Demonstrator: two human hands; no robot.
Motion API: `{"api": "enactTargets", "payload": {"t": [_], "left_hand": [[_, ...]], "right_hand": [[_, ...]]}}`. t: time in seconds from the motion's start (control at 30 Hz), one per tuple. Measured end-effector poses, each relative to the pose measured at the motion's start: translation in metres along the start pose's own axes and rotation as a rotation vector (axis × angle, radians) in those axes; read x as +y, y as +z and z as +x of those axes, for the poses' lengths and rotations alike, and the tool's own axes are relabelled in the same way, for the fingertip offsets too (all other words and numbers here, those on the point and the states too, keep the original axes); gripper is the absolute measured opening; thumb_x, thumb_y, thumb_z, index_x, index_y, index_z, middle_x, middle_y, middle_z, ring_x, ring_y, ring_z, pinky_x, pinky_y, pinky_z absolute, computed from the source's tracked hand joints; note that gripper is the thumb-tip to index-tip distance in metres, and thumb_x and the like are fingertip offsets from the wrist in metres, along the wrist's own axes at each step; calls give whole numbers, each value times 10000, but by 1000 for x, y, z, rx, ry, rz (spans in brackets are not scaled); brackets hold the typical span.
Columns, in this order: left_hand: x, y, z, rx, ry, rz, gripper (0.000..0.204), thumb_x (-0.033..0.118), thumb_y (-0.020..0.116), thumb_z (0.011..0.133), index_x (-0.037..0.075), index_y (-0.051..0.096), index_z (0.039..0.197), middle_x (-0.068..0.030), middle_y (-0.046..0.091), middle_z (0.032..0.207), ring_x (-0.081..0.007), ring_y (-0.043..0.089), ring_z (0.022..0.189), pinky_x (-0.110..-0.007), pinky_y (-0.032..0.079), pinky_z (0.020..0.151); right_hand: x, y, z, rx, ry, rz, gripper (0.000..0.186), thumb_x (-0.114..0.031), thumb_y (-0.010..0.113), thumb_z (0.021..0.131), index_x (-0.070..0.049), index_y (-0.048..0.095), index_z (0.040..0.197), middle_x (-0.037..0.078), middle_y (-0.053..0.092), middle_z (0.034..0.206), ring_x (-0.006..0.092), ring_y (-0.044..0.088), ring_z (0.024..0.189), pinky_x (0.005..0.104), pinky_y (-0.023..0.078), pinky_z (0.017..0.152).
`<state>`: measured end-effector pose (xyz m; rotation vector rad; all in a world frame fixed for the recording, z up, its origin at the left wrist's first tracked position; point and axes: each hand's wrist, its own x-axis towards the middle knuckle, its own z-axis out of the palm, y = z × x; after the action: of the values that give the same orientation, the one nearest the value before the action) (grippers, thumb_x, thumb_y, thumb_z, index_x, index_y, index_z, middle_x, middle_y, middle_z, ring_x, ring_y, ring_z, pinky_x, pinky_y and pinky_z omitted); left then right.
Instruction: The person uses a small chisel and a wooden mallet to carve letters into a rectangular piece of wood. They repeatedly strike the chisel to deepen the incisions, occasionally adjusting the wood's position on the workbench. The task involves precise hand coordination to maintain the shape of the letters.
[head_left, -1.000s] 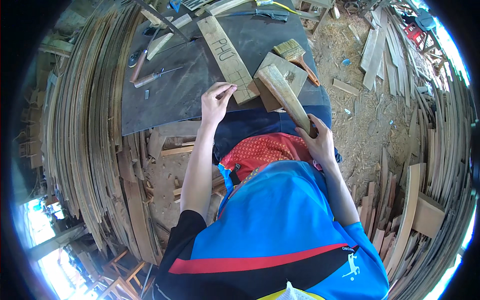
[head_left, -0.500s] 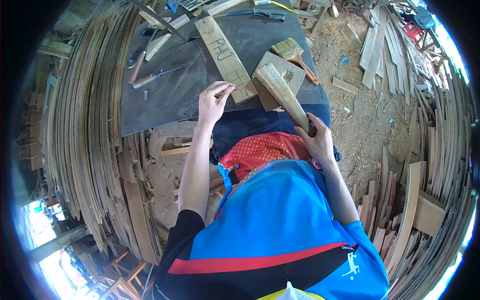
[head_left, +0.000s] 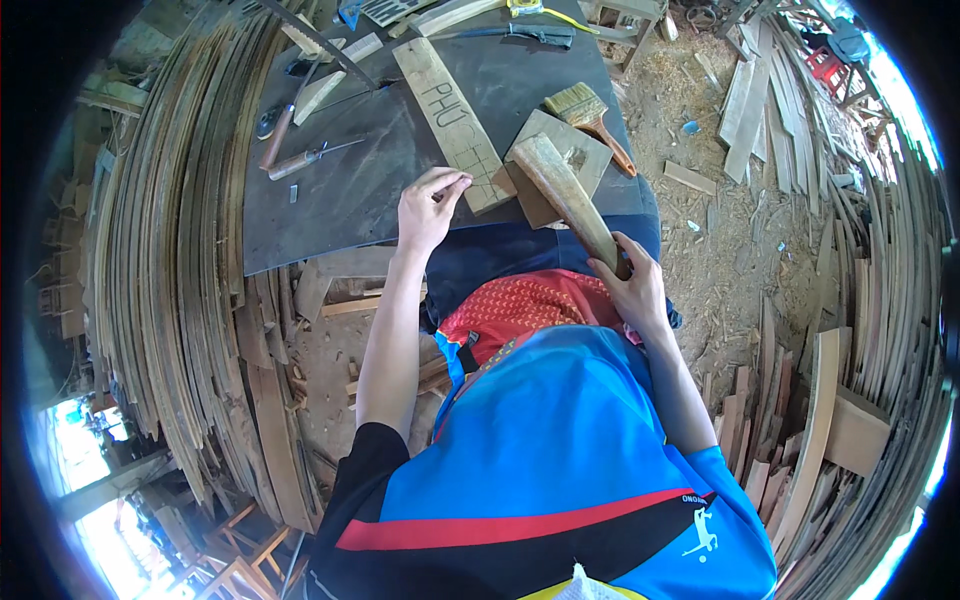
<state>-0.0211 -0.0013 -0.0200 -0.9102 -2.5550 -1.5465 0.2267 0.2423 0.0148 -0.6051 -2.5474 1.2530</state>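
Observation:
My left hand point(head_left: 428, 210) is closed, thumb and fingertips pinched together beside the near end of a light wooden board point(head_left: 452, 118). Whatever sits in that pinch, if anything, I cannot make out. Dark lettering and thin drawn lines run along the board, which lies slanted on the dark worktop point(head_left: 340, 215). My right hand point(head_left: 638, 284) grips the narrow near end of a wooden mallet point(head_left: 562, 192), a thick club-like piece. Its broad far end lies over a square wooden piece point(head_left: 590, 150) and a smaller brown block point(head_left: 535, 205). A paintbrush point(head_left: 592, 120) rests just beyond.
On the worktop's left are wooden-handled chisels point(head_left: 293, 165) and a handsaw point(head_left: 320, 42). A dark-handled tool point(head_left: 540, 36) and a yellow tape measure point(head_left: 524, 7) lie at the far edge. Long timber strips point(head_left: 170, 220) stand stacked left and right; shavings cover the floor point(head_left: 735, 240).
The view has shifted slightly. Both hands keep nearly the same pose, and the mallet's far end sits a little lower in the picture.

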Motion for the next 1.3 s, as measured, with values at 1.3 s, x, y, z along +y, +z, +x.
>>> {"api": "enactTargets", "payload": {"t": [1.3], "left_hand": [[0,20,-25,257,145,126,111,104,768,910,46,782,1003,-83,750,1036,-306,743,892,-379,596,750]], "right_hand": [[-65,-7,4,-178,-258,-255,366,-337,728,981,5,608,1033,256,683,734,458,696,673,530,525,586]]}}
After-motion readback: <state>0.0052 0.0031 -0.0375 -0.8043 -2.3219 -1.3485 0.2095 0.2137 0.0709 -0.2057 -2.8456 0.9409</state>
